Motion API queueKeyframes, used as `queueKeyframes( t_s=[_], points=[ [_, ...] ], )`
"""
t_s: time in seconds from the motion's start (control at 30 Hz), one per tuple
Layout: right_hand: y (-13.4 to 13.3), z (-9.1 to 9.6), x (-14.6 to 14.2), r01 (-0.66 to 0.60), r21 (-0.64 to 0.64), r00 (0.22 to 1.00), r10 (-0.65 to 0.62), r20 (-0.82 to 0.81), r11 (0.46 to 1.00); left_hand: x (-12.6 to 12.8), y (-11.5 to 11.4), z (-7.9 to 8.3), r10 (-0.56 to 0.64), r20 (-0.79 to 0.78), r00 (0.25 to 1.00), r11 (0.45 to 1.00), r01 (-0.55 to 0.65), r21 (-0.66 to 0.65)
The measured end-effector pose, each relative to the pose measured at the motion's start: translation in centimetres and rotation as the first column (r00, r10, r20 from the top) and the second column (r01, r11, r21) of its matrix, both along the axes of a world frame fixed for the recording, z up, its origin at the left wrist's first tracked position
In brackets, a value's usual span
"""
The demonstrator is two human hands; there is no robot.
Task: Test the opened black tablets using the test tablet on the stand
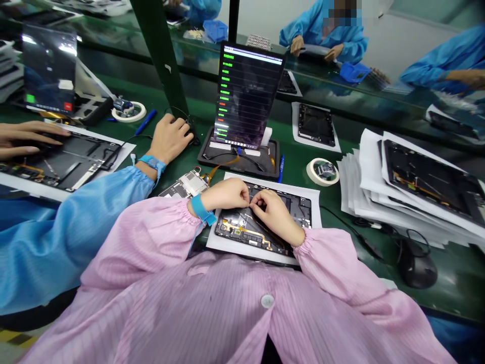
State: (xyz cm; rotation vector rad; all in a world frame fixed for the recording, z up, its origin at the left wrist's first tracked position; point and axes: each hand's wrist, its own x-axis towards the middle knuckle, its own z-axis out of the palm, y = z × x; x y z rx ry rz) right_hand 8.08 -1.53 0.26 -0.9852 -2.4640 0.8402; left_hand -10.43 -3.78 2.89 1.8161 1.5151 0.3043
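Note:
An opened tablet chassis (301,210) with black boards and orange flex cables lies on a white sheet (314,194) right in front of me. My left hand (227,194) and my right hand (275,212) rest on its upper middle, fingertips pinched together over a small part I cannot make out. Both wear pink sleeves; a blue strap sits on my left wrist.
A lit tablet (246,96) stands in a black cradle (212,151) behind. A co-worker's blue-sleeved hand (170,139) holds a mouse at left. Tape rolls (322,172), a stack of chassis on paper (420,182) and a black mouse (417,265) lie right.

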Motion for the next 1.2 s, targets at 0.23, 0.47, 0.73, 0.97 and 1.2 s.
queueKeyframes(
  t_s=[0.23,0.47,0.73,0.97,1.2],
  points=[
    [0.2,-0.6,0.4,0.009,-0.010,0.999,-0.009,-0.038,1.000,0.7,-0.5,0.1,0.053,-0.059,0.997,0.993,-0.046,0.106],
    [0.6,-1.2,0.5,0.018,-0.008,0.998,-0.018,-0.060,1.000,-0.3,2.7,2.3,0.160,0.086,0.983,0.831,-0.181,0.526],
    [-0.5,1.4,2.2,0.010,0.016,0.997,-0.008,-0.076,1.000,-0.1,9.4,0.0,0.515,-0.206,0.832,0.610,-0.187,0.770],
    [-1.4,4.6,12.5,0.201,0.380,0.975,-0.220,0.006,0.903,6.5,4.9,2.7,0.247,-0.316,0.916,0.851,-0.049,0.523],
    [-2.6,2.4,17.9,0.054,0.039,0.941,-0.064,0.331,0.998,10.3,3.6,-0.8,0.057,-0.286,0.957,0.878,0.088,0.470]
  ],
)
